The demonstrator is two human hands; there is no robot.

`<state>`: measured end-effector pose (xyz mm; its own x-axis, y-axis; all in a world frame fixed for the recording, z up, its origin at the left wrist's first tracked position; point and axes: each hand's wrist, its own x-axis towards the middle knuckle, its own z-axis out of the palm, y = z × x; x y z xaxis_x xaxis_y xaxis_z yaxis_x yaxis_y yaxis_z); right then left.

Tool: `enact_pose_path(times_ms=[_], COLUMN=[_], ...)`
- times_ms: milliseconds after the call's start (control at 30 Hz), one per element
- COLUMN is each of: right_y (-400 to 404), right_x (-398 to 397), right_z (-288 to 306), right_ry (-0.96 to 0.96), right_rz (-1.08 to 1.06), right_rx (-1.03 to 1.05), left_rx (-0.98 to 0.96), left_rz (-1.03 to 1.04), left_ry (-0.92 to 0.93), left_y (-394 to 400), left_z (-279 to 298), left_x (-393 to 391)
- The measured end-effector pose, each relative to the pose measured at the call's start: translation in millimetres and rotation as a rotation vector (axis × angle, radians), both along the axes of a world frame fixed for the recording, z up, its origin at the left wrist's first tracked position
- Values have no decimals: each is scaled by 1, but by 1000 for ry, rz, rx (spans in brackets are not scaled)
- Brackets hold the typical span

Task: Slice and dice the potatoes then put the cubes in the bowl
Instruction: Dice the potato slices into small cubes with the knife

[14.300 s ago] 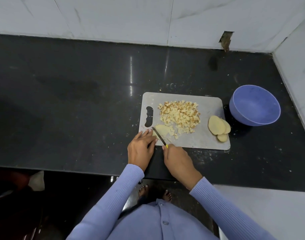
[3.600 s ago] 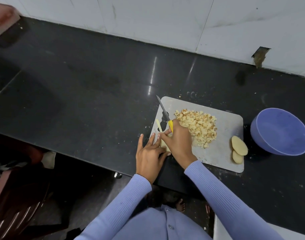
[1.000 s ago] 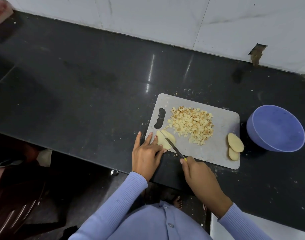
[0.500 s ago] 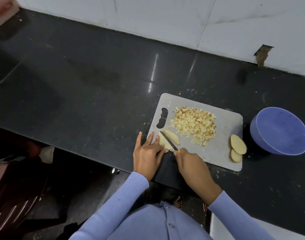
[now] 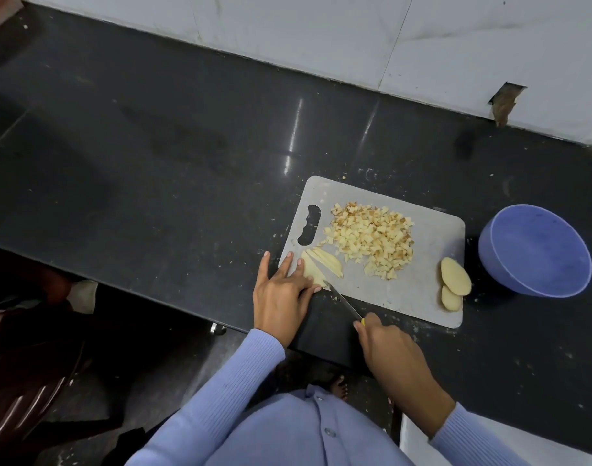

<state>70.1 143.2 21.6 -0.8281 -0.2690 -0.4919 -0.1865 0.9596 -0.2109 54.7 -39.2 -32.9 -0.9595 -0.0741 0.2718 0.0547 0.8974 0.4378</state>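
Pressing flat on a potato slice (image 5: 310, 271) at the board's (image 5: 425, 264) seven o'clock corner, the left hand (image 5: 283, 290) lies with fingers straight. The right hand (image 5: 385, 344) grips the knife (image 5: 341, 299) by its yellow handle — blade drawn across the slice, with cut strips (image 5: 326, 260) lying just beside it. Cubes (image 5: 372, 235) are heaped mid-board. Two more slices (image 5: 455, 280) sit at the four o'clock edge, one overlapping the other. At three o'clock from the board, near it on the dark tabletop (image 5: 153, 156), stands the blue bowl (image 5: 536, 250) — no cubes in it.
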Motion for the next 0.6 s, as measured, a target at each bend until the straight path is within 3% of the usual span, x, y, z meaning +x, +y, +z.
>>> enact_pose_path(times_ms=[267, 600], right_y=[7, 5], right_x=[7, 0], right_z=[1, 4], right_ry=[11, 82], right_rz=[-18, -93], right_rx=[25, -99], left_rx=[8, -4], left_rz=[-6, 14], left_ry=[0, 15], left_y=[-1, -2], left_z=[3, 3], left_x=[2, 2])
